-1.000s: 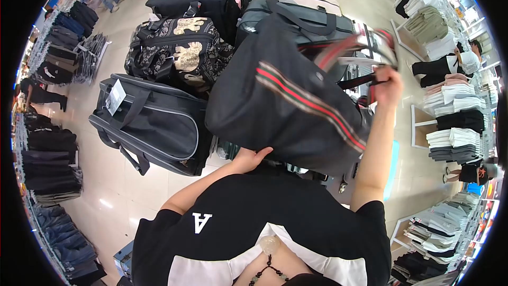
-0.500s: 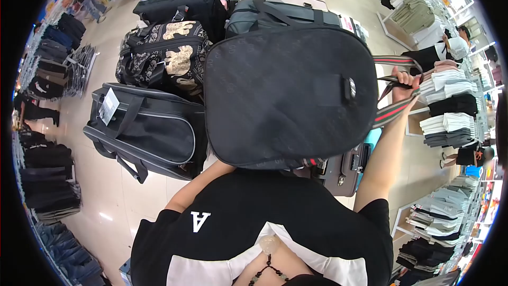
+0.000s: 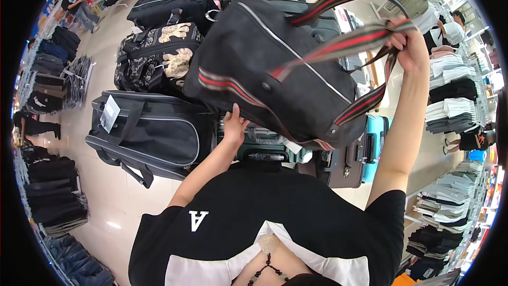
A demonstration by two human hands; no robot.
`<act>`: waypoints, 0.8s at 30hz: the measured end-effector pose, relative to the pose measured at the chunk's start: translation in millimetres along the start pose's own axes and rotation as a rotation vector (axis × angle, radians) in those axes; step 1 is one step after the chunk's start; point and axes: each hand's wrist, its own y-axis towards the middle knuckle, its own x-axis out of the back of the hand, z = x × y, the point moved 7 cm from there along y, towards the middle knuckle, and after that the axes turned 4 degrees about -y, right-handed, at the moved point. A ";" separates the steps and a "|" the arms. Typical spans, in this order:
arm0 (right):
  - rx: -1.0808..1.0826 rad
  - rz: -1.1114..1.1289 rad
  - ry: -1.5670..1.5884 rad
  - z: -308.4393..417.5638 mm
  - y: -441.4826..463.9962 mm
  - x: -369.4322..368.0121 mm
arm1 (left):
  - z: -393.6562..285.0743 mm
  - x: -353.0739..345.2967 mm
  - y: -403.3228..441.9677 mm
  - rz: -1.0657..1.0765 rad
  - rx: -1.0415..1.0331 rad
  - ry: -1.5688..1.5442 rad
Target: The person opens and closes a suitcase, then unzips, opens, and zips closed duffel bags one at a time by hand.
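A black travel bag (image 3: 254,47) with green-red-green striped straps and white piping hangs tilted in front of me, above other luggage. My right hand (image 3: 406,45) is closed around its striped handles (image 3: 365,42) at the upper right; part of a strap is blurred by motion. My left hand (image 3: 235,126) is at the bag's lower left edge, thumb up against it and the other fingers partly hidden beneath. Left of that hand stands a black duffel bag (image 3: 159,132) with grey piping and a white tag (image 3: 110,114).
Below the raised bag are a dark green suitcase (image 3: 262,153), a brown suitcase (image 3: 344,169) and a turquoise suitcase (image 3: 374,148). An elephant-patterned bag (image 3: 159,55) and a black bag (image 3: 172,5) stand farther back. Clothes racks (image 3: 452,95) line both sides; people stand among them.
The bag has turned from showing its flat black base to showing its strapped side. My right hand has risen with the handles, and my left hand has come into view at the lower edge.
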 end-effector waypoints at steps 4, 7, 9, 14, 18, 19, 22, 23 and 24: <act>-0.091 0.168 -0.212 4.4 0.5 -54.7 | -8.5 -0.5 23.1 -0.113 0.040 0.171; -0.153 0.124 -0.035 -10.5 4.6 -67.2 | -4.2 7.1 57.0 -0.223 0.065 0.159; -0.186 0.048 0.160 -11.9 1.7 -76.2 | 1.7 14.2 62.1 -0.271 0.109 0.082; -0.197 -0.097 0.505 -11.6 -13.0 -127.2 | 15.0 11.1 46.0 -0.011 0.203 -0.132; -0.097 -0.195 0.625 10.8 -30.5 -157.4 | 52.0 -6.3 12.3 0.543 0.454 -0.303; -0.065 -0.230 0.644 14.4 -36.7 -162.2 | 67.9 -2.6 -3.5 0.578 0.474 -0.269; 0.016 -0.247 0.667 17.9 -49.6 -156.4 | 99.1 2.4 -83.4 0.631 0.591 -0.239; 0.041 -0.277 0.641 22.7 -60.1 -159.5 | 107.3 9.3 -100.7 0.613 0.665 -0.278; 0.061 -0.311 0.616 24.4 -71.3 -159.3 | 116.9 18.1 -117.0 0.589 0.743 -0.318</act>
